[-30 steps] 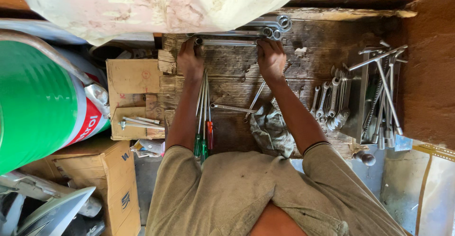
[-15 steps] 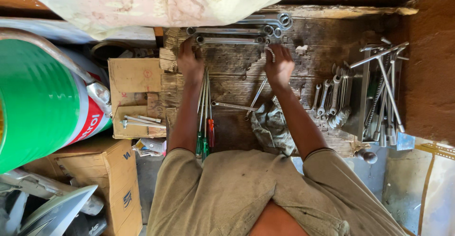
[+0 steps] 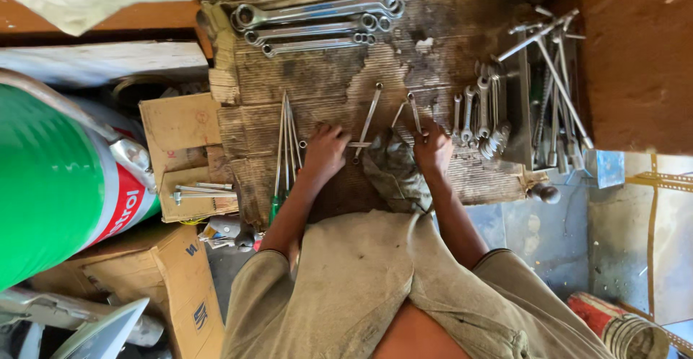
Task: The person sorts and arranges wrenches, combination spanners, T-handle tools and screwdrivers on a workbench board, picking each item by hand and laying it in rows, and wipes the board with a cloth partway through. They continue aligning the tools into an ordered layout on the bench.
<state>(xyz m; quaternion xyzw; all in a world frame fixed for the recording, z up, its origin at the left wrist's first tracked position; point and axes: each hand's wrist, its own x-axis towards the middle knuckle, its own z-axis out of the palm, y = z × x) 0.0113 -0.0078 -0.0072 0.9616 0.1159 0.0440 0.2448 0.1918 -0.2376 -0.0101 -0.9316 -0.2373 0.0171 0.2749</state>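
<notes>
In the head view, a worn sheet of brown corrugated cardboard (image 3: 346, 92) is seen spread over the tabletop, and steel tools are laid out on it. The left hand (image 3: 325, 151) is placed palm down near the middle of the cardboard, its fingers curled over a short steel wrench (image 3: 357, 145) that lies crosswise; whether the wrench is actually gripped cannot be told. The right hand (image 3: 433, 148) is closed around the lower end of a slim steel spanner (image 3: 413, 111), which points away from the person. Between the two hands a crumpled grey rag (image 3: 393, 173) is seen, touching the right hand. A long steel combination wrench (image 3: 369, 119) lies at a slant just beyond the left hand.

Just to the left of the left hand, a bundle of thin steel rods and screwdrivers with green and red handles (image 3: 284, 153) is laid lengthwise. At the far edge of the cardboard, three long double ring spanners (image 3: 317, 23) are lined up side by side. To the right of the right hand, a row of small steel spanners (image 3: 480, 114) is arranged, and beyond it a heap of long steel socket wrenches (image 3: 552, 92) is piled. Off the cardboard to the left, a large green drum with a red band (image 3: 58, 186) and a brown cardboard box (image 3: 180, 142) are seen.
</notes>
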